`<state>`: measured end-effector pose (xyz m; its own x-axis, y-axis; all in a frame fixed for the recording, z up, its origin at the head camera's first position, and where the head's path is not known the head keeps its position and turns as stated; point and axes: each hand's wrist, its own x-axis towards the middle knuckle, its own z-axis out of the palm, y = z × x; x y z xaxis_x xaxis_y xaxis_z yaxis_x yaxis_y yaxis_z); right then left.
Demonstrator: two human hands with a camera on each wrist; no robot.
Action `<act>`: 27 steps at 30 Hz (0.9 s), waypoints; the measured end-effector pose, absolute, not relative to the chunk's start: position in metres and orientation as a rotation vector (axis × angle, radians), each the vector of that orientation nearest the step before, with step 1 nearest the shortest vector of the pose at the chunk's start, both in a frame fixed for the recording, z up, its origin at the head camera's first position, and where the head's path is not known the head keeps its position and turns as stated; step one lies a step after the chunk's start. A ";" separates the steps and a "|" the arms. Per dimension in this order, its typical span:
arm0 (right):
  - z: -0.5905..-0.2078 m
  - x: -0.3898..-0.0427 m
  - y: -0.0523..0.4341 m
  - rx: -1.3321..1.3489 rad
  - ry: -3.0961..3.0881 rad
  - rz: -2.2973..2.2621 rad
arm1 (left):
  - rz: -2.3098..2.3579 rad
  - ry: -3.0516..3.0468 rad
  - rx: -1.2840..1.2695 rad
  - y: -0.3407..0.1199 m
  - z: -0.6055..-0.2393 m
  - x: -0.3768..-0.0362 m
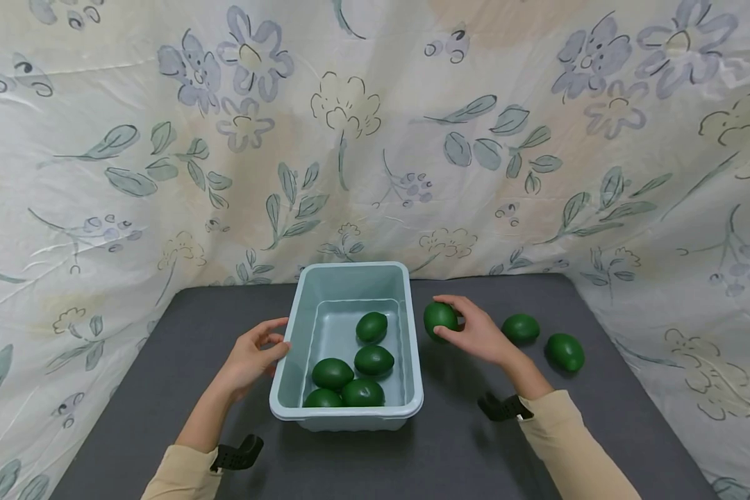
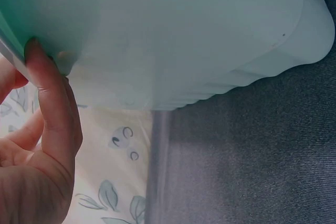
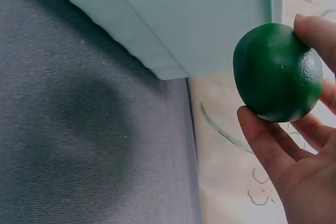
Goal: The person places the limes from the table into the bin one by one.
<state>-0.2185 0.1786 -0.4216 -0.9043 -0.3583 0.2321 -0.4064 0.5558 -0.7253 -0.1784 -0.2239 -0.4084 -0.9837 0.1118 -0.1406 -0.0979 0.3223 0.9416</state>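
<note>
Behind, floral cloth walls the grey table.

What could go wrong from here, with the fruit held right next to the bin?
1. The right hand holds the dark green round fruit only at the fingertips, outside the pale blue plastic bin; it may slip onto the grey tabletop.
2. The left hand just touches the bin's rim, so a knock could shift it.
3. Five green fruits crowd the near end; a dropped one may bounce.

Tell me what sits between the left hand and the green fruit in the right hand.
In the head view, the pale blue tub lies between the left hand and the held green fruit, with five more fruits inside.
</note>
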 end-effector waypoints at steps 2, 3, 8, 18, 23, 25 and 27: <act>-0.418 -0.221 0.178 0.664 -2.724 1.290 | 1.738 2.397 0.013 -0.224 -0.409 -0.178; -0.417 -0.222 0.178 0.661 -2.725 1.288 | 1.742 2.394 0.014 -0.224 -0.409 -0.178; -0.408 -0.228 0.176 0.661 -2.724 1.269 | 1.750 2.387 0.019 -0.223 -0.408 -0.178; -0.386 -0.242 0.169 0.658 -2.736 1.266 | 1.749 2.383 0.012 -0.223 -0.407 -0.177; -0.374 -0.249 0.164 0.683 -2.718 1.289 | 1.744 2.391 0.007 -0.223 -0.407 -0.177; -0.371 -0.251 0.161 0.699 -2.715 1.298 | 1.744 2.391 0.007 -0.223 -0.407 -0.177; -0.367 -0.253 0.159 0.708 -2.711 1.313 | 1.743 2.393 0.007 -0.223 -0.407 -0.177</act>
<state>-0.2535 0.1588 -0.3673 -0.8941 -0.3809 0.2355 -0.4210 0.5356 -0.7321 -0.1773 -0.2232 -0.4074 -0.9836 0.1100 -0.1431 -0.1025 0.3124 0.9444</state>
